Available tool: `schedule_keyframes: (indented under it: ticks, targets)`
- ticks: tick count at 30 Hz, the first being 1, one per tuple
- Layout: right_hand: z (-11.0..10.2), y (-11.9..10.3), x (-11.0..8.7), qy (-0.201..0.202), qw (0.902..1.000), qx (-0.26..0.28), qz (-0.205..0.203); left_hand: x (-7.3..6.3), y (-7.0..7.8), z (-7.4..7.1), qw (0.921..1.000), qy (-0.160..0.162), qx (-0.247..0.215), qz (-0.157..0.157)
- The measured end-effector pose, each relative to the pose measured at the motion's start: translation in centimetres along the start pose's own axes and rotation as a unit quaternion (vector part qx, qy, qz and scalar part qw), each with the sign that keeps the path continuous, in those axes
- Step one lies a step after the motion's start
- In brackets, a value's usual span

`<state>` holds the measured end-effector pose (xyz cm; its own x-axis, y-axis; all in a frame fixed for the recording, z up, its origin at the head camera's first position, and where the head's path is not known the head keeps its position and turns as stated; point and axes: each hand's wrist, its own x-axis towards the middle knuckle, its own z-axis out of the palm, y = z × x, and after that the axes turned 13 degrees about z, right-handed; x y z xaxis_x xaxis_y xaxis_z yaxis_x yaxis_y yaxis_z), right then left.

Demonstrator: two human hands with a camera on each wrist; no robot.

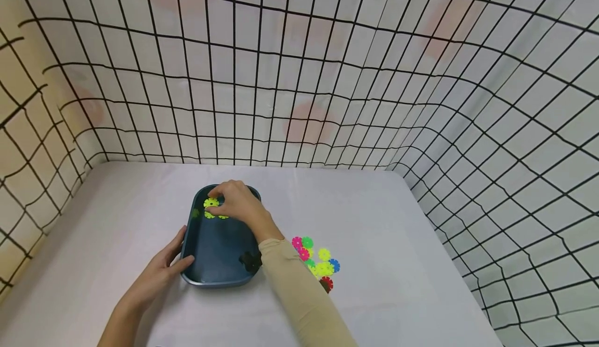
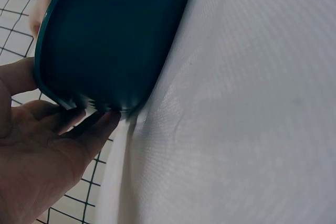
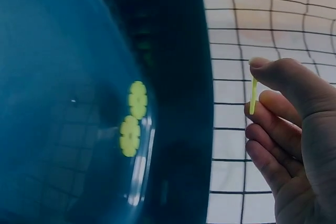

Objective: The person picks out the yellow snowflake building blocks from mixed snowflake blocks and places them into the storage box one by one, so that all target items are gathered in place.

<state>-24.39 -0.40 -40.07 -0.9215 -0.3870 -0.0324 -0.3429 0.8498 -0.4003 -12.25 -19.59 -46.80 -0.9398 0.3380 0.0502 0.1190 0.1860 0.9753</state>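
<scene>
My right hand (image 1: pixel 239 201) is over the far end of a dark blue tray (image 1: pixel 220 248). In the right wrist view, its thumb and finger pinch a thin yellow notched plastic disc (image 3: pixel 253 97), seen edge-on. Two more yellow discs (image 3: pixel 137 99) lie inside the tray near its end wall, side by side. Against the tray's left side is my left hand (image 1: pixel 156 274), gripping it with the thumb over the rim and the fingers along the outside wall, as the left wrist view shows. Dark notched shapes (image 1: pixel 250 261) show at the tray's near right side.
On the white table (image 1: pixel 374 222), right of the tray, lies a loose cluster of notched discs (image 1: pixel 324 269) in pink, green, yellow, blue and red, partly covered by the right sleeve (image 1: pixel 295 290). Black wire mesh (image 1: pixel 281 81) stands along the back and both sides.
</scene>
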Motion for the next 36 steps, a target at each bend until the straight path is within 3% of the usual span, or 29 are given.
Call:
schedule_keyframes:
  ticks: [9, 18, 36]
  targets:
    - [2.1, -0.1, 1.2, -0.036, 0.9985, -0.029, 0.028, 0.0, 0.0, -0.2, 1.0000, -0.004, -0.001, 0.005]
    - [4.2, 0.2, 1.5, -0.059, 0.9963, -0.042, 0.046, 0.0, 0.0, -0.2, 1.0000, -0.001, 0.003, -0.009]
    - [5.3, 0.4, 1.7, -0.066, 0.9950, -0.054, 0.052, 0.0, 0.0, -0.2, 1.0000, -0.001, -0.006, 0.001]
